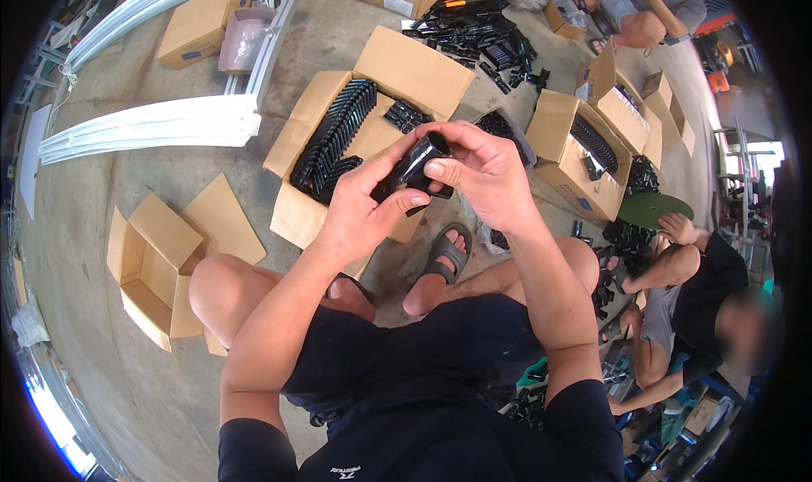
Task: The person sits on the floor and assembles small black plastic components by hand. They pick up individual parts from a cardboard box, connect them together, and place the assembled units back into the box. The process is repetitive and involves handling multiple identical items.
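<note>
Between my two hands, above the floor in front of my knees, is a glossy black part (422, 158) with a rounded, tube-like end; its exact kind does not show. My left hand (362, 205) grips its lower left side with thumb and fingers. Around its upper right end curl the fingers of my right hand (488, 171), the thumb pressed on its surface. My fingers hide some of the part. Just beyond stands an open cardboard box (296, 220) holding rows of similar black parts (338, 127).
A heap of black parts (486, 38) lies on the floor ahead. Open boxes stand at right (558, 135) and left (156, 254). White metal profiles (152, 131) extend from the left. One person (710, 287) sits at right holding a green disc (655, 210); another (651, 17) crouches far right.
</note>
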A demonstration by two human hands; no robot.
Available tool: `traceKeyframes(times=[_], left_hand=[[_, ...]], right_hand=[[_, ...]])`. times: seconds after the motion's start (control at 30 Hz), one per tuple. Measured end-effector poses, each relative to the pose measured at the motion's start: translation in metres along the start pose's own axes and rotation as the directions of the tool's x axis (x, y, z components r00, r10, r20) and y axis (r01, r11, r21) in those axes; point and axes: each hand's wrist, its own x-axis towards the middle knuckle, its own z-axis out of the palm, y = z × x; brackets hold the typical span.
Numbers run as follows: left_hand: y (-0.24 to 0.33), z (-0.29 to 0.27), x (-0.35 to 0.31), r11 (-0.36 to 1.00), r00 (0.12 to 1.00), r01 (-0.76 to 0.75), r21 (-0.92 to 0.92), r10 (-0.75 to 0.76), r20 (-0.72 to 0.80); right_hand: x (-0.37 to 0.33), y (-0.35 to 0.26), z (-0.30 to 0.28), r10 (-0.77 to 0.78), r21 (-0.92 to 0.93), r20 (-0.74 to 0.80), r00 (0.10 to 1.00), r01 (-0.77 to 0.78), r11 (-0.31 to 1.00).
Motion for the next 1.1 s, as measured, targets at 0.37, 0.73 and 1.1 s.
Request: traceKeyframes(times=[0.37, 0.73, 1.1], left_hand=[[-0.005, 0.001, -0.001, 0.972, 0.992, 0.055, -0.228, -0.079, -0.098], [-0.006, -0.003, 0.004, 0.958, 0.974, 0.208, -0.199, -0.221, -0.048], [-0.004, -0.006, 0.007, 0.872, 0.929, 0.358, -0.333, -0.367, 0.038]], right_hand=[[0.0, -0.002, 0.009, -0.024, -0.059, -0.064, 0.998, 0.02, 0.998], [0.004, 0.015, 0.008, -0.017, -0.109, -0.119, 0.993, 0.004, 0.994], [0.004, 0.011, 0.009, 0.024, -0.088, -0.18, 0.983, -0.04, 0.995]])
